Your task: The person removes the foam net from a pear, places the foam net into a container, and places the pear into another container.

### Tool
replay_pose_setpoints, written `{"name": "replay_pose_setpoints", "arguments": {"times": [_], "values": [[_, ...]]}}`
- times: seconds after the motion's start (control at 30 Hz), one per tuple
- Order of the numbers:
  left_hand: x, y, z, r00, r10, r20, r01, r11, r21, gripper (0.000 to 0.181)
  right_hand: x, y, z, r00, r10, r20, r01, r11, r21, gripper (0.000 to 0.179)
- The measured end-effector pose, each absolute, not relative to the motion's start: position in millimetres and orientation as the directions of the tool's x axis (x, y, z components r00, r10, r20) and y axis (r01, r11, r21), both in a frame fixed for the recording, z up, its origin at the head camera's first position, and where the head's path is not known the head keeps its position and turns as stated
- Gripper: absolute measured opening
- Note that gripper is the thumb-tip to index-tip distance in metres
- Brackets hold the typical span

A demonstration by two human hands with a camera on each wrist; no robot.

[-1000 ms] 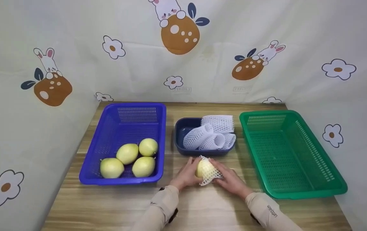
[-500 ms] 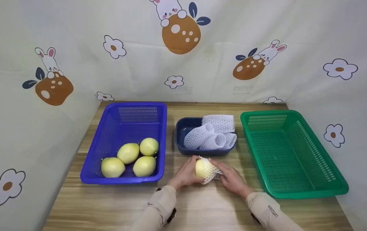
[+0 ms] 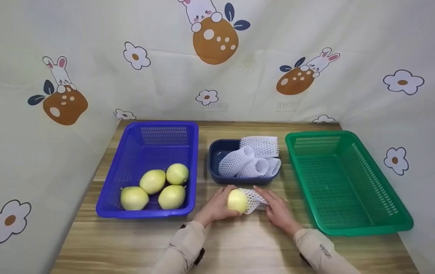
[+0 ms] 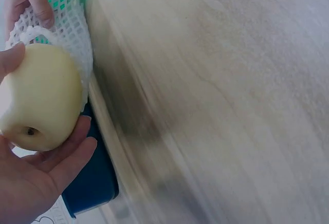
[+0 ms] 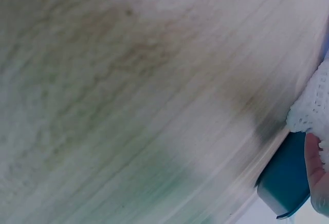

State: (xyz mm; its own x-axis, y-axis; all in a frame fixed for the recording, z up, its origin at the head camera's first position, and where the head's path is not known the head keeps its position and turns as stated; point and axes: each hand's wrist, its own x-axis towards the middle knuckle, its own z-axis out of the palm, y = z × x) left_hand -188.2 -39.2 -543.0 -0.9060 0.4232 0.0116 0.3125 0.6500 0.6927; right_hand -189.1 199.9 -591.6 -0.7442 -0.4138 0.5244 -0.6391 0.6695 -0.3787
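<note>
In the head view my left hand (image 3: 216, 206) grips a pale yellow-green pear (image 3: 237, 201) at the front middle of the table. A white foam net sleeve (image 3: 254, 198) covers the pear's right end, and the left part is bare. My right hand (image 3: 279, 214) holds the sleeve's right end, thumb and fingers on the mesh. The left wrist view shows the bare pear (image 4: 46, 93) between thumb and fingers, with its small dark pit facing this camera. Only part of the right hand (image 5: 317, 175) shows in the right wrist view, under the sleeve (image 5: 313, 106).
Behind the hands, a dark blue box (image 3: 217, 173) holds several foam sleeves (image 3: 253, 165). A blue basket (image 3: 147, 214) with several pears (image 3: 152, 182) stands at left. At right is a green basket (image 3: 354, 230). A printed cloth (image 3: 240, 87) hangs around the wooden table (image 3: 240, 247).
The sleeve has shifted right on the pear, baring more of its left side. My left hand has moved slightly left with the pear, and my right hand slightly right.
</note>
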Motion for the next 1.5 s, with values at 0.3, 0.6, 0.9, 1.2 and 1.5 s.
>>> {"name": "replay_pose_setpoints", "arguments": {"times": [0.3, 0.6, 0.9, 1.2, 1.5], "values": [[-181.1, -46.1, -528.2, -0.908, 0.413, 0.074, 0.342, 0.628, 0.699, 0.069, -189.3, 199.4, -583.7, -0.721, -0.4, 0.566, -0.664, 0.631, -0.401, 0.066], [-181.1, -61.5, -493.5, -0.92, 0.378, 0.107, 0.35, 0.667, 0.657, 0.07, -188.1, 186.8, -554.8, -0.707, -0.366, 0.604, -0.676, 0.599, -0.429, 0.061], [-195.0, -86.6, -468.0, -0.923, 0.33, 0.198, 0.379, 0.688, 0.619, 0.07, -194.3, 177.3, -516.6, -0.671, -0.345, 0.656, -0.681, 0.636, -0.362, 0.052], [-207.9, -113.0, -446.4, -0.94, 0.269, 0.211, 0.342, 0.742, 0.577, 0.074, -212.9, 181.4, -475.2, -0.64, -0.35, 0.684, -0.682, 0.67, -0.295, 0.056], [-224.3, -145.4, -434.2, -0.962, 0.188, 0.197, 0.269, 0.773, 0.574, 0.079, -237.7, 185.9, -437.6, -0.644, -0.326, 0.692, -0.64, 0.726, -0.253, 0.055]]}}
